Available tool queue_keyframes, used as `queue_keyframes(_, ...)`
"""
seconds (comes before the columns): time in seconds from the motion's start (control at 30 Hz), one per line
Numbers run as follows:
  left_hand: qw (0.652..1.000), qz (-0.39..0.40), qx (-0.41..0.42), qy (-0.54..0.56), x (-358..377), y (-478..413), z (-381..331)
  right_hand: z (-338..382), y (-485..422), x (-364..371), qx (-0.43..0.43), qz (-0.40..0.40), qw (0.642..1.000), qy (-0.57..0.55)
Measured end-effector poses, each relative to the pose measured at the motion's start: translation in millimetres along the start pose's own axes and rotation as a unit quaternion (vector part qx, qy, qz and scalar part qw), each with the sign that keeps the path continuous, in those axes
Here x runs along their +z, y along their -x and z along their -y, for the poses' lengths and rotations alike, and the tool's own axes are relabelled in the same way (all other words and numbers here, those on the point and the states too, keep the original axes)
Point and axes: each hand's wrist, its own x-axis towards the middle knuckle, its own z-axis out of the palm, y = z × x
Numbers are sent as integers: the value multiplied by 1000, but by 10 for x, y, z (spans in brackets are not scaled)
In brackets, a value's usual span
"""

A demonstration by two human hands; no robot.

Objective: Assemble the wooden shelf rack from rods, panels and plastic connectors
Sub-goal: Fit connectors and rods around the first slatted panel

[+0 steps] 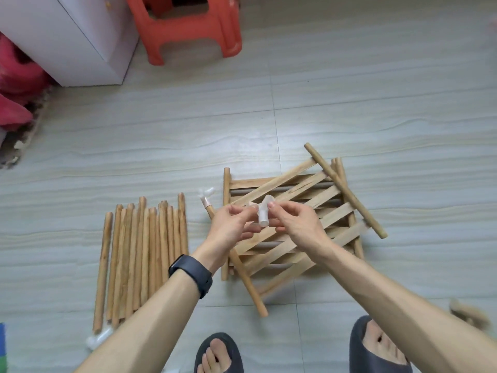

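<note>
Both bare forearms reach forward and converge, so the hands meet almost fingertip to fingertip. The left hand pinches one arm of a white plastic connector between its thumb and curled fingers. The right hand, just beside it, pinches the opposite side with thumb and forefinger, its other fingers curled beneath.

1. A room in a home: pale tiled floor, a red plastic stool and a white cabinet.
2. Dark slippers on bare feet.
3. Blurred red fabric, perhaps bedding, lies beside the cabinet.
4. Wooden rods lie directly on the floor.
</note>
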Motion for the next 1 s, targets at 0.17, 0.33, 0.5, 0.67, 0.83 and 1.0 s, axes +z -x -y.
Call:
queue_keyframes(0.17, 997, 0, 36, -74, 294, -184, -22, -54, -71, -180, 18, 18, 1000, -18)
queue_keyframes(0.33, 994, -6, 86, -73, 456, -313, 8, -106, -161, -273, 51, 12, 998, -33)
queue_keyframes(0.5, 886, -85, 241, -386, 366, -389, 88, -108, -228, -378, 60, -22, 994, -85)
queue_keyframes(0.67, 840, -90, 273, -461, 319, -435, 78, -120, -266, -368, 46, -11, 998, -51)
queue_keyframes(0.83, 939, 8, 178, -294, 325, -501, -11, -168, -349, -385, 37, -24, 998, -38)
queue_keyframes(1.0, 987, 101, 82, -93, 349, -663, -175, -158, -478, -507, 30, -22, 999, -13)
